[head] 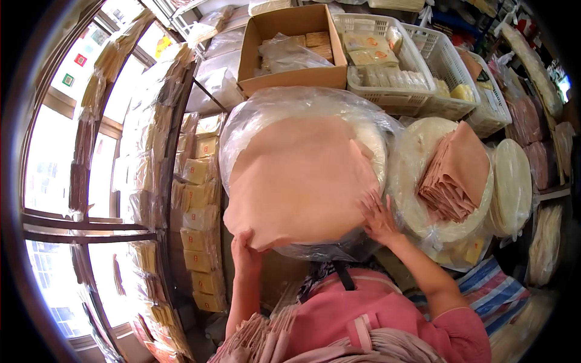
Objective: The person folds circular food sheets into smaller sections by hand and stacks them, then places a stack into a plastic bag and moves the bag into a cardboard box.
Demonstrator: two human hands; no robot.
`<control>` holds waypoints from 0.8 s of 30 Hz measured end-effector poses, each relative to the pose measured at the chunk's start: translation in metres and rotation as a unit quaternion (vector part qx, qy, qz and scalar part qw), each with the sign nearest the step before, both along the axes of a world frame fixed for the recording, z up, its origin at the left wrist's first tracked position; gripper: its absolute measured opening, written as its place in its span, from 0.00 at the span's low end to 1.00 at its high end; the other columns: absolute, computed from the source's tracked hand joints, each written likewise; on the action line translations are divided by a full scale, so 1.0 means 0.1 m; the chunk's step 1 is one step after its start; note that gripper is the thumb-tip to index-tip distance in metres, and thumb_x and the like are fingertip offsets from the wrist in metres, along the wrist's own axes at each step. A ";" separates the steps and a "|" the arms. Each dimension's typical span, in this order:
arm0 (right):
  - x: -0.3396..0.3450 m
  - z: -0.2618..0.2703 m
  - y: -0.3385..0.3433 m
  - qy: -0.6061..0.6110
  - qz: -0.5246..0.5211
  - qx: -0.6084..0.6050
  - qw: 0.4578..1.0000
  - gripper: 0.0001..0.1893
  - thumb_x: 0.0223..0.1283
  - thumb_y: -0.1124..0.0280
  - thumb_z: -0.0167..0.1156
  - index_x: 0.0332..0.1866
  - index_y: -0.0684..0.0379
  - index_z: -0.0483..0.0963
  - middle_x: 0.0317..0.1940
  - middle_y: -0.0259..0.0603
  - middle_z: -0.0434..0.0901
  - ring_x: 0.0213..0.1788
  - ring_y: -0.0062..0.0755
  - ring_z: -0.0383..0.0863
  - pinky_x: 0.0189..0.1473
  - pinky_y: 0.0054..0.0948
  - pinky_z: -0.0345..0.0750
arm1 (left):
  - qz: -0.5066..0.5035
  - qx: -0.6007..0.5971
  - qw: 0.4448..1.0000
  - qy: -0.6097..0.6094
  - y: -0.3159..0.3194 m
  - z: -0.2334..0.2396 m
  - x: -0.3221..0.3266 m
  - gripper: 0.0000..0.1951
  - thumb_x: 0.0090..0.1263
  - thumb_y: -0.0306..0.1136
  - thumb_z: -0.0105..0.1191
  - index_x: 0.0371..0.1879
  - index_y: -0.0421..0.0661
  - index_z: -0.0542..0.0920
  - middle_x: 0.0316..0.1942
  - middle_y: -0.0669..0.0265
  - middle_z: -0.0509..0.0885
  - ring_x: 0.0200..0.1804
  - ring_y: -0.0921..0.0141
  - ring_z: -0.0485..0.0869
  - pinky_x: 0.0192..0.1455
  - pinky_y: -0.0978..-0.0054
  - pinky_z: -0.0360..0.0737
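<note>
A large, thin, reddish-brown round sheet (304, 181) lies over a stack of pale round sheets (370, 131) partly wrapped in clear plastic. At the sheet's near left edge, my left hand (245, 249) pinches the rim between thumb and fingers. My right hand (379, 218) rests with spread fingers on the near right edge, holding nothing. To the right, a pile of folded reddish-brown sheets (460, 170) sits on another plastic-wrapped pale round stack (408, 190). A small flap is folded over at the big sheet's right edge.
Beyond the stack stand a cardboard box (292, 81) with plastic-covered packs and white plastic baskets (390, 90) of packets. Racks of wrapped yellowish packets (195, 238) line the left. A striped woven bag (494, 295) lies at lower right, beside pale oval stacks (510, 186).
</note>
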State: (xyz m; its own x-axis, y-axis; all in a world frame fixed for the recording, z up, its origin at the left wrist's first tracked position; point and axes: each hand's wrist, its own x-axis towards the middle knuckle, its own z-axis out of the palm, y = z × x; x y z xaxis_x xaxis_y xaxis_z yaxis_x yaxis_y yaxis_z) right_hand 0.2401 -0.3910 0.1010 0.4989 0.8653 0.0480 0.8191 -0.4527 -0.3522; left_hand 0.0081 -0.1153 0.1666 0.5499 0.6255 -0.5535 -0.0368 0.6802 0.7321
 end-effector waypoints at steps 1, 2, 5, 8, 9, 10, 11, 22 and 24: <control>0.01 -0.05 0.06 -0.003 0.005 0.002 1.000 0.35 0.44 0.74 0.60 0.64 0.54 0.59 0.64 0.45 0.59 0.69 0.46 0.52 0.64 0.60 0.49 | 0.011 -0.011 1.000 -0.022 0.04 0.05 -0.09 0.21 0.59 0.36 0.46 0.52 0.40 0.69 0.47 0.61 0.77 0.45 0.65 0.79 0.42 0.66 0.78; 0.04 -0.08 0.10 -0.034 -0.010 0.025 0.999 0.32 0.44 0.75 0.59 0.61 0.55 0.63 0.62 0.43 0.62 0.68 0.44 0.55 0.64 0.59 0.50 | 0.027 -0.002 0.999 -0.020 0.14 -0.17 -0.24 0.24 0.59 0.35 0.45 0.55 0.38 0.66 0.52 0.58 0.74 0.51 0.62 0.77 0.50 0.63 0.76; 0.07 -0.14 0.14 -0.073 0.013 0.081 0.994 0.23 0.45 0.78 0.58 0.52 0.56 0.69 0.57 0.41 0.68 0.64 0.41 0.63 0.63 0.58 0.53 | 0.024 -0.023 0.994 0.107 0.28 -0.59 -0.67 0.14 0.58 0.34 0.49 0.41 0.40 0.75 0.35 0.62 0.80 0.37 0.65 0.81 0.32 0.66 0.79; 0.04 -0.05 0.05 -0.052 0.053 0.114 0.991 0.16 0.43 0.79 0.58 0.42 0.58 0.74 0.48 0.39 0.75 0.56 0.39 0.71 0.62 0.55 0.57 | -0.013 -0.038 0.983 0.180 0.38 -0.59 -0.69 0.20 0.59 0.33 0.47 0.50 0.37 0.70 0.46 0.58 0.77 0.49 0.63 0.78 0.47 0.63 0.77; 0.03 0.04 0.01 -0.016 0.064 0.124 0.990 0.13 0.42 0.80 0.60 0.37 0.59 0.75 0.43 0.38 0.78 0.52 0.39 0.74 0.62 0.53 0.59 | 0.019 -0.052 0.990 0.132 0.39 -0.54 -0.61 0.22 0.60 0.32 0.46 0.53 0.36 0.68 0.50 0.57 0.76 0.52 0.62 0.76 0.51 0.62 0.76; 0.03 0.11 -0.03 -0.024 0.067 0.124 0.990 0.13 0.42 0.80 0.60 0.37 0.59 0.75 0.43 0.38 0.78 0.52 0.39 0.74 0.62 0.53 0.59 | 0.019 -0.081 0.994 0.075 0.49 -0.48 -0.51 0.24 0.60 0.30 0.43 0.57 0.35 0.65 0.55 0.57 0.73 0.57 0.61 0.73 0.57 0.62 0.72; 0.03 0.19 -0.07 0.026 0.044 0.136 0.989 0.12 0.42 0.80 0.60 0.37 0.61 0.75 0.40 0.38 0.79 0.48 0.37 0.77 0.58 0.49 0.65 | 0.038 -0.081 0.996 -0.018 0.58 -0.43 -0.34 0.23 0.61 0.29 0.42 0.57 0.35 0.66 0.56 0.56 0.73 0.59 0.61 0.71 0.62 0.64 0.67; 0.18 -0.46 -0.16 0.560 -0.363 0.266 0.695 0.07 0.56 0.71 0.60 0.33 0.64 0.72 0.23 0.32 0.75 0.24 0.19 0.73 0.27 0.19 0.72 | -0.281 0.448 0.847 0.062 0.56 -1.07 2.02 0.21 0.65 0.36 0.52 0.56 0.42 0.70 0.57 0.59 0.72 0.62 0.63 0.67 0.63 0.66 0.63; 0.16 -0.58 -0.14 0.556 -0.374 0.255 0.697 0.08 0.57 0.70 0.60 0.32 0.62 0.71 0.23 0.32 0.75 0.25 0.19 0.73 0.27 0.19 0.71 | -0.258 0.748 0.602 0.107 0.44 -1.48 1.83 0.27 0.59 0.34 0.58 0.58 0.43 0.67 0.59 0.55 0.70 0.63 0.57 0.65 0.63 0.63 0.62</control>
State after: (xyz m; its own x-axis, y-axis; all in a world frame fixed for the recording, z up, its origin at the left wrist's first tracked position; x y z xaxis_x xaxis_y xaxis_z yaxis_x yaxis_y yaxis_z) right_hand 0.2561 -0.4052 0.0430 0.7761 0.3545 -0.5215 -0.4864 -0.1896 -0.8529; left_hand 0.1912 -0.0712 0.0182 0.9010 0.2892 0.3232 0.1018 -0.8654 0.4906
